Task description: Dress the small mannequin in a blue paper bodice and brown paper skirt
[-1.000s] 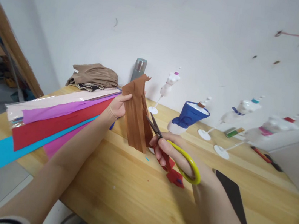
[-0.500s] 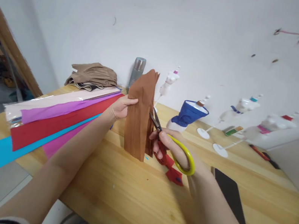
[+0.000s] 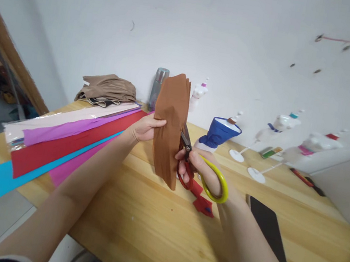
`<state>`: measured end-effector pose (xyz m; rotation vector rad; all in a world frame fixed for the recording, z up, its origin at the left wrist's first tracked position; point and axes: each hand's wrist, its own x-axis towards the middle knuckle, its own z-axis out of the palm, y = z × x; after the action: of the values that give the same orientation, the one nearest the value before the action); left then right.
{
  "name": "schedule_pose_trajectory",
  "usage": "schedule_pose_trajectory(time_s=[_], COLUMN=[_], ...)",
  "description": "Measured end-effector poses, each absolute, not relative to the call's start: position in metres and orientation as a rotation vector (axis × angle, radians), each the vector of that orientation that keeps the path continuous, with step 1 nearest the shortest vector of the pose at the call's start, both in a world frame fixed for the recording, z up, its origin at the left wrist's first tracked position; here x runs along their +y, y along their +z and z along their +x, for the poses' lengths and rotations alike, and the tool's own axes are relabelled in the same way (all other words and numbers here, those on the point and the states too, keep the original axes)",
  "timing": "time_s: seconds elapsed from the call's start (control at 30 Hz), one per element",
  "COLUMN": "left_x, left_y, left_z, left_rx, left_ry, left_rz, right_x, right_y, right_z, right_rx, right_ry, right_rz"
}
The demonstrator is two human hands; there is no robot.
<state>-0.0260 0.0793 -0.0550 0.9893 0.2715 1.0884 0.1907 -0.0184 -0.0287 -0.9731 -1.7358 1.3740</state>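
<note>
Brown fabric (image 3: 172, 112), standing straighter than a second ago, right of and nearer than the vacuum flask (image 3: 156, 92) | left hand (image 3: 147, 128) grip: pinching fabric | right hand (image 3: 203, 168) grip: round scissors (image 3: 188, 147) handles | scissor blades at fabric edge away from flask; likely within cutting reach

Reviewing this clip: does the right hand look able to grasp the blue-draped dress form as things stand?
Probably not without freeing itself first: the right hand is occupied with the scissors, though nothing evident blocks the way to the blue-draped dress form just beyond.
</note>
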Motion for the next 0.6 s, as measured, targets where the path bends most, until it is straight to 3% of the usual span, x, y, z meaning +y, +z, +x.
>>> schedule_pose_trajectory(time_s=[0.6], left_x=[0.072], left_y=[-0.045], left_z=[-0.022], left_rx=[0.282], left_ry=[1.071], left_rz=[0.811], right_x=[-0.023], right_y=[-0.031], right_z=[0.183], right_rx=[-1.66], right_ry=[1.391], right_rz=[-0.931])
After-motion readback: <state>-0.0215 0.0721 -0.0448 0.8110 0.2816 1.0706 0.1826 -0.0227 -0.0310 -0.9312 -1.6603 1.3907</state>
